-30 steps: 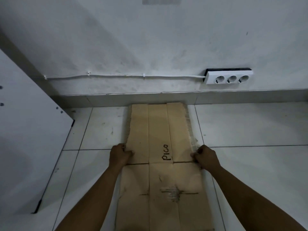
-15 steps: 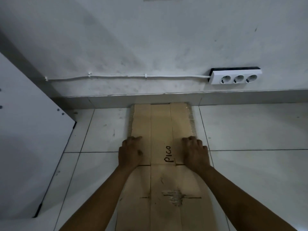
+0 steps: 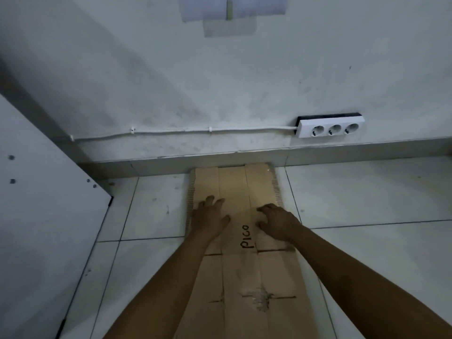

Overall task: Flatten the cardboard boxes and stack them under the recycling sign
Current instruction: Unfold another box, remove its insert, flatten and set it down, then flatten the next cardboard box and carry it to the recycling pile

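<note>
Pressing flattened cardboard (image 3: 234, 189), left hand (image 3: 209, 220) and right hand (image 3: 278, 222) spread fingers (image 3: 265, 209) atop it.

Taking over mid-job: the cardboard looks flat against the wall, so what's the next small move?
Probably lift both hands away. The cardboard lies flat on the floor, its far edge at the skirting below the taped paper; left hand and right hand rest on it, gripping nothing.

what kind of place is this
Probably a plain indoor utility or storage corner: a white tiled floor, a scuffed white wall with a surface-mounted socket strip fed by a clipped cable, and flattened cardboard laid against the baseboard.
</note>
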